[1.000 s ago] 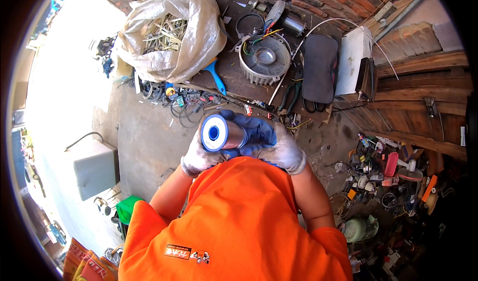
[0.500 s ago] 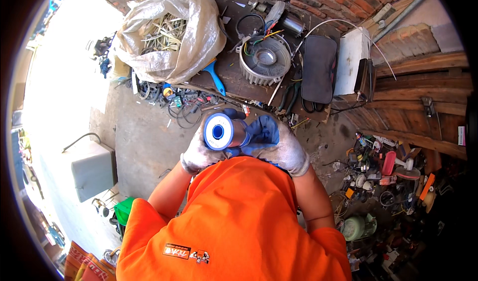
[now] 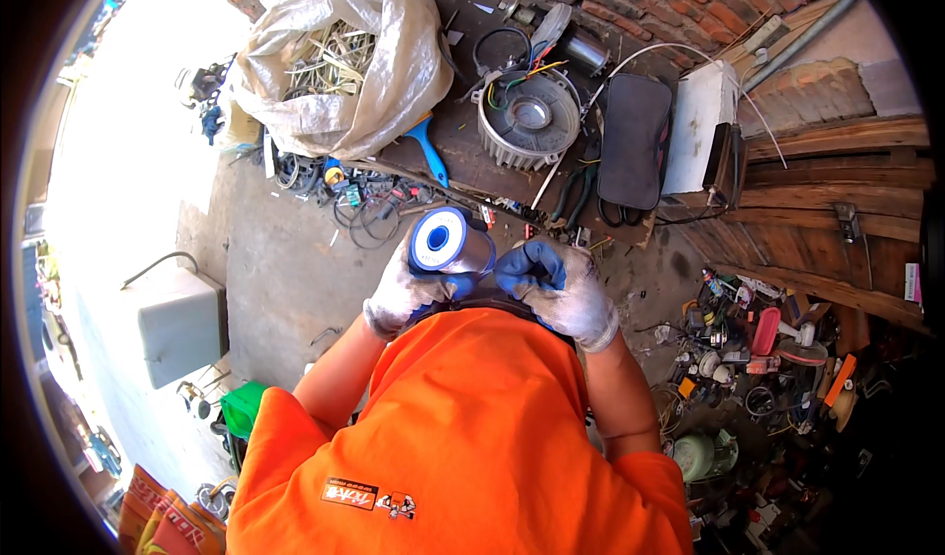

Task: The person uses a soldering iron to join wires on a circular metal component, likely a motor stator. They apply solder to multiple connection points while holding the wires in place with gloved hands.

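A spool of silvery solder wire [image 3: 474, 252], with a blue-rimmed white end face, is gripped in my gloved left hand [image 3: 402, 289]. It sits just above my lap, its white face turned up and toward the left. My gloved right hand [image 3: 563, 289] is beside the spool, a small gap away from it. Its blue-coated fingers are curled and pinched together; whatever lies between them is too small or hidden to make out.
Ahead stands a low bench with a finned motor housing [image 3: 529, 127], blue-handled brush [image 3: 428, 152], pliers [image 3: 576, 189], a dark pouch [image 3: 633, 142] and a sack [image 3: 399, 83] of scrap strips. Loose parts litter the floor at right around a green motor [image 3: 697, 455]. A grey-white box [image 3: 177, 329] stands left.
My right hand has moved away from the spool to the right, its fingers curling in. The spool has tilted and shifted slightly up and right in my left hand.
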A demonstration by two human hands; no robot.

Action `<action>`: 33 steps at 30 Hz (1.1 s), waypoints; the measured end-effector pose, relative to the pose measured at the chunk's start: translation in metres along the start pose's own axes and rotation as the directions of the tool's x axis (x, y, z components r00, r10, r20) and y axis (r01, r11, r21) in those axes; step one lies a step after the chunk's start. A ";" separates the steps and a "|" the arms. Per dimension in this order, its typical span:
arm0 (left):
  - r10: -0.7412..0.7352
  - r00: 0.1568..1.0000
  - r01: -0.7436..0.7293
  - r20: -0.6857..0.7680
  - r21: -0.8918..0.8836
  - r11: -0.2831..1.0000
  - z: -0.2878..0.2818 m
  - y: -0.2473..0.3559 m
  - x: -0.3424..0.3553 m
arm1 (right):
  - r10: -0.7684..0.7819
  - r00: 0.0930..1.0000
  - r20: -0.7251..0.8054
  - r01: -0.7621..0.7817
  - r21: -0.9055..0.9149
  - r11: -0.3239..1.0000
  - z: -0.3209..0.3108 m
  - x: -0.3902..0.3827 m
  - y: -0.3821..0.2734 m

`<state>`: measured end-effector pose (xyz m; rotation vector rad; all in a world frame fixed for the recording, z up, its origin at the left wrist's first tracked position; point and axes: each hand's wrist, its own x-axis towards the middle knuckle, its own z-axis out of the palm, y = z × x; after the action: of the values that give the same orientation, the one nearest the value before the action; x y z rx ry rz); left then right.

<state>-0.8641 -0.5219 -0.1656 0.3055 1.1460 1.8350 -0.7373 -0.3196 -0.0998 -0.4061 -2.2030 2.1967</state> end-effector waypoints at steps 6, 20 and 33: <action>-0.062 0.978 0.007 -0.201 -0.265 0.964 -0.006 -0.012 0.002 | 0.024 0.989 -0.147 0.024 0.316 0.948 -0.004 -0.014 0.022; -0.128 0.986 0.080 -0.107 -0.368 0.926 -0.003 -0.009 0.003 | -0.374 0.911 -0.172 0.233 -0.533 0.813 0.014 0.009 0.016; 0.064 0.878 -0.126 -0.474 -0.101 0.987 -0.026 -0.033 0.048 | -0.168 0.981 -0.093 0.128 -0.335 0.934 0.017 -0.014 0.030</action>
<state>-0.8877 -0.4937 -0.2182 -0.1773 1.3446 2.1286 -0.7218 -0.3391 -0.1273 -0.3490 -2.4440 1.6881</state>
